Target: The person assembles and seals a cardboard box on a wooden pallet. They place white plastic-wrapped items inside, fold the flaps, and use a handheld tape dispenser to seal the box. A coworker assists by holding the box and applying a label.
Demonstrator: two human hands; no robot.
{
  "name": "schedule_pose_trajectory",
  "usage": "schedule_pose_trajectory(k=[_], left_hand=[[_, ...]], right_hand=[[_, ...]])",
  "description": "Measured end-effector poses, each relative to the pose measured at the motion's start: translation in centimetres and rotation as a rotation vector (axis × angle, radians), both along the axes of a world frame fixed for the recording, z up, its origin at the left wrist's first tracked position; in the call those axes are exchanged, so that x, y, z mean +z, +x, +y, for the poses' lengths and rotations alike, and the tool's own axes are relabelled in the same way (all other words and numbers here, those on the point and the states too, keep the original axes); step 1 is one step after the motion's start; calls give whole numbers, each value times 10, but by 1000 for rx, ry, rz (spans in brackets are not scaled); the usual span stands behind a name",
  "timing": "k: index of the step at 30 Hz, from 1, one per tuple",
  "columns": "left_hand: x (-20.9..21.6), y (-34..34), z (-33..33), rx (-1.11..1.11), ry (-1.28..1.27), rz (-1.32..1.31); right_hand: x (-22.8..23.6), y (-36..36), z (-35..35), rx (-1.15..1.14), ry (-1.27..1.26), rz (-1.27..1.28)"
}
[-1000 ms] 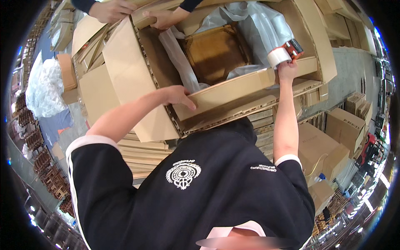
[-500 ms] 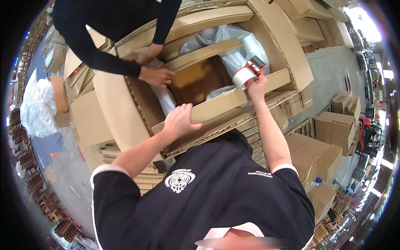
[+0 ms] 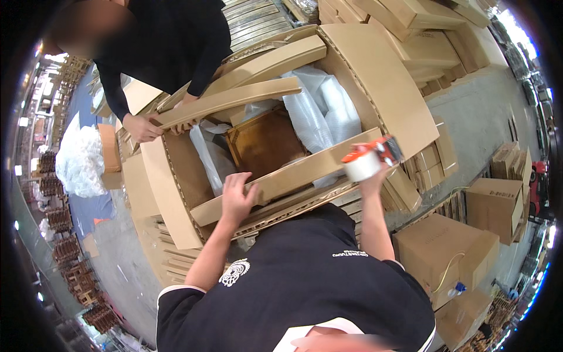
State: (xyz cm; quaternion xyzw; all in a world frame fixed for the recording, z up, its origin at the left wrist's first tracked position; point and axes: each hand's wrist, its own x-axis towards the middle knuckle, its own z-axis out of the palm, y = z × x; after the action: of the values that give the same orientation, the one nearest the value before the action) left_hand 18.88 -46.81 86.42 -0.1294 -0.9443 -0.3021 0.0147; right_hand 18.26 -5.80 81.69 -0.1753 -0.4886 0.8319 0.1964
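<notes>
My right hand grips an orange and black tape dispenser loaded with a white roll of tape. It is above the right end of a long cardboard strip along the box's near side. Closer to that strip's left end, my left hand grasps its edge, fingers over the top. Inside the open cardboard box lies a brown wooden piece, partly hidden, with bubble wrap around it. A co-worker's hands hold another cardboard strip over the far left side.
A wide box flap spreads out to the right. Closed cartons stand at the lower right, and more are stacked at the upper right. Clear plastic wrap is heaped on the left beside flat cardboard.
The co-worker has lifted the middle strip up and leftward out of the box, exposing more of the brown wooden piece. My right hand has moved lower and right with the tape dispenser.
</notes>
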Motion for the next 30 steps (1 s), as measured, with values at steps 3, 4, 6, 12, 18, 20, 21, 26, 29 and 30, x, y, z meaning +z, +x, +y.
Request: schedule_pose_trajectory(k=[3,4,6,12,18,20,21,26,29,30], left_hand=[[4,-4,80,-147,67,95],[6,-12,105,-187,57,117],[9,-29,147,-254,85,108],[15,-44,183,-365,80,12],[21,58,137,-438,253,-12],[19,84,91,-86,181,-135],[14,90,65,132,213,-123],[-14,67,-42,1037,742,123],[-8,53,-53,1181,640,285],[2,49,-52,1169,694,312]], right_hand=[[-3,13,89,-116,241,-49],[-7,13,104,-114,269,-77],[-14,11,118,-97,259,-109],[-22,1,96,-264,663,-75],[-17,-2,101,-261,809,-54],[-18,-2,101,-233,784,-103],[-17,-1,101,-271,1085,-74],[-12,0,100,-268,1012,-48],[-9,0,100,-248,1032,-33],[-9,0,100,-255,1089,-71]])
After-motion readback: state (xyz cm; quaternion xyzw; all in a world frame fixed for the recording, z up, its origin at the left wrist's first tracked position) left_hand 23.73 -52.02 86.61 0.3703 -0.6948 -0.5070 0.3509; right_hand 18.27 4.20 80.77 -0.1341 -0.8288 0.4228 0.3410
